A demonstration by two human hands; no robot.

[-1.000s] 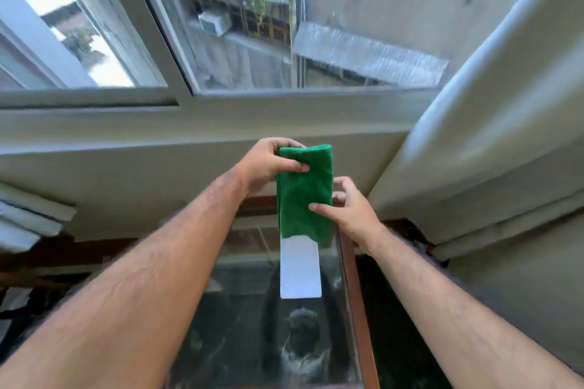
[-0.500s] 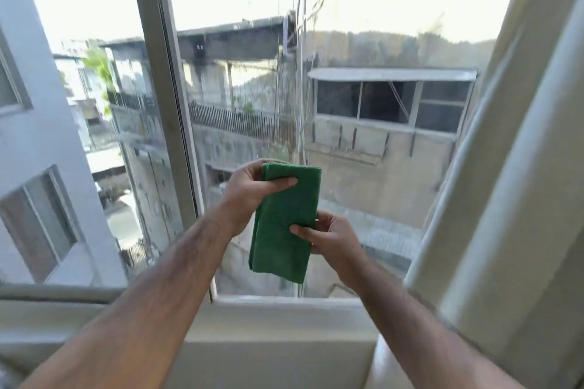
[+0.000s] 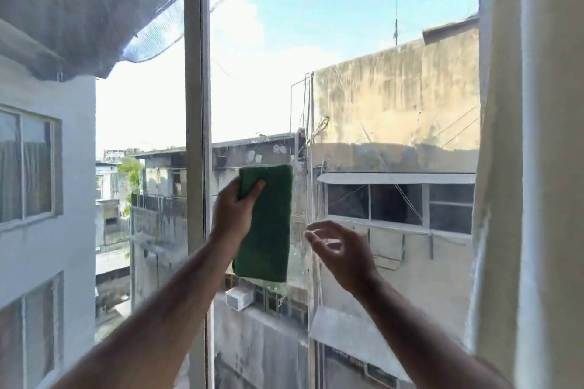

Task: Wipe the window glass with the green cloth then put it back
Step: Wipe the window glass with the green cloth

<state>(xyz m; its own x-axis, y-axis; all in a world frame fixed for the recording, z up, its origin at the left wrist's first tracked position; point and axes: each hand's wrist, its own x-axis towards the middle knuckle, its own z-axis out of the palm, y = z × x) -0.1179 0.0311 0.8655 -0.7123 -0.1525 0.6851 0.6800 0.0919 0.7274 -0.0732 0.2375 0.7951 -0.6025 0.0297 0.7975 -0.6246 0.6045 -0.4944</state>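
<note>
Green cloth (image 3: 268, 224): folded to a long rectangle, hanging upright, raised in front of the window glass (image 3: 331, 79) just right of the window frame post (image 3: 196, 136). Whether it touches the pane yet, can't tell.

Left hand (image 3: 234, 215): your grip is closed on the cloth's top-left corner, thumb across the front, fingers behind. This hand alone carries it.

Right hand (image 3: 339, 251): off the cloth now, apart from it on the side away from the post, fingers loosely curled, holding nothing. Half a sec ago it pinched the cloth's right edge while both hands squared the fold.

Change noted: view and cloth have come up from the sill to mid-pane; the two-hand fold has become a one-hand hold. Judgement: prep is done and wiping is about to begin; no stroke visible so far.

Pane: streaks and dust film show right of the post, esp. low down.

Curtain (image 3: 531, 167): hangs far right of the post, well apart from the cloth.

Put-back step: pending. The counter isn't in view.
</note>
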